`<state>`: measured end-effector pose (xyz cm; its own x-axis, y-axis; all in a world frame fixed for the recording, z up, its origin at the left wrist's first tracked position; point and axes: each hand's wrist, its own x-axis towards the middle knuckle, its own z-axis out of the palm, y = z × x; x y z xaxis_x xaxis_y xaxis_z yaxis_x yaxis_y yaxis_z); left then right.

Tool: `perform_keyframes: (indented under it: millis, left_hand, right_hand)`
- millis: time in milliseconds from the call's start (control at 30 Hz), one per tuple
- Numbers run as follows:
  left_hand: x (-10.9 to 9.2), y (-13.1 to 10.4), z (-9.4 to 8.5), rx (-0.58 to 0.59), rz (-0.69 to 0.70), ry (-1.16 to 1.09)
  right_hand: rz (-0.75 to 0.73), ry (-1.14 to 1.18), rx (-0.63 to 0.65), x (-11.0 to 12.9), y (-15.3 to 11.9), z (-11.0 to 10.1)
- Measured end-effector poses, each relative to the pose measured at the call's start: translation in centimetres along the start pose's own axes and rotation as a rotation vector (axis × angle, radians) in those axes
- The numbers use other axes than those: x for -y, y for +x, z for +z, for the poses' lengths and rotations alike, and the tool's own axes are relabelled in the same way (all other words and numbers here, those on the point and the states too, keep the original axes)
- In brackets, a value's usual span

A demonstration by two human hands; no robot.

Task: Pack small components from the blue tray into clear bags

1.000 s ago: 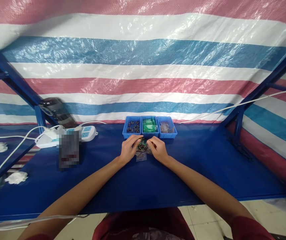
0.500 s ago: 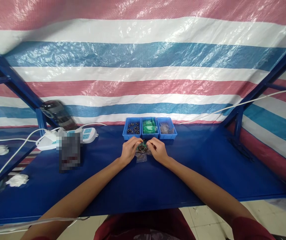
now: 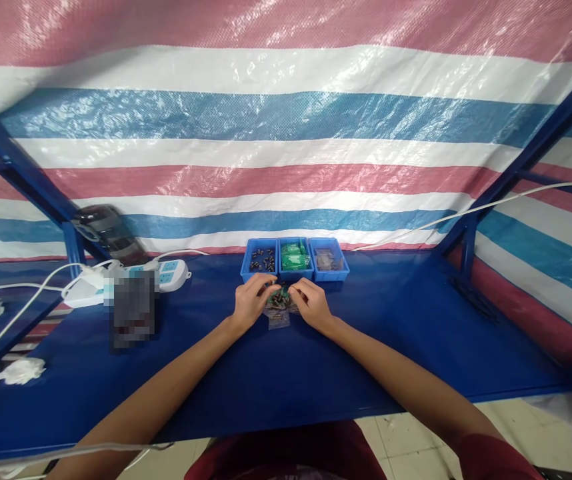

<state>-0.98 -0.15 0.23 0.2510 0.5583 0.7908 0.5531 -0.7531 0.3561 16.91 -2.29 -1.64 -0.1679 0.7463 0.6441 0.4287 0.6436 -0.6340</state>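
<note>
My left hand [image 3: 252, 301] is closed in a pinch at the left of a small pile of dark parts and clear plastic bags [image 3: 279, 308] on the blue table. What its fingertips hold is too small to name. On the other side of the pile, my right hand [image 3: 313, 305] has its fingers closed at the pile's edge, and anything between them is hidden. Just behind are three blue bins: the left bin [image 3: 246, 272] has small dark cylindrical parts, the middle bin [image 3: 296, 274] green packets [image 3: 295, 256], the right bin [image 3: 330, 275] clear small bags.
At the left on the blue table [image 3: 276, 387] are a white power strip [image 3: 173, 275], a pixelated dark object [image 3: 133, 310], a dark jar [image 3: 109, 230] and crumpled white tissue [image 3: 22, 371]. Blue frame posts and a striped sheet [image 3: 286, 180] stand behind. A white cable runs at the right.
My left hand's fingertips have moved a little away from the pile, and its thumb and finger look slightly further apart. The whole view has shifted slightly.
</note>
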Motion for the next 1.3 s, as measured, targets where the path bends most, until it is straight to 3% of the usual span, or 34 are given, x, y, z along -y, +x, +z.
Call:
perform_keyframes:
  millis: [200,300,433,600,800,1033,1300]
  left_hand:
    - [2.7,1.8,-0.6,-0.16,0.041,0.186]
    - [3.4,2.3,-0.7,-0.099,0.033,0.283]
    - [2.9,2.3,-0.9,-0.019,-0.002,0.396]
    - [1.5,0.8,-1.0,-0.016,0.036,0.286]
    - [1.0,-0.8,0.3,0.125,-0.018,0.095]
    - [1.4,-0.9,0.7,0.135,-0.141,0.027]
    - [1.4,-1.0,0.8,0.149,-0.16,0.003]
  right_hand:
    - [0.003,-0.003,-0.003,-0.1,0.1,0.0]
    - [0.002,-0.01,-0.005,0.0,0.1,0.0]
    - [0.003,-0.02,0.001,0.1,0.1,0.0]
    - [-0.011,-0.077,0.034,-0.2,-0.1,0.0]
    - [-0.066,-0.239,0.159,-0.7,-0.2,0.3]
    - [-0.026,-0.382,0.244,-0.8,-0.2,-0.1]
    - [-0.01,-0.413,0.299,-1.0,-0.3,0.3]
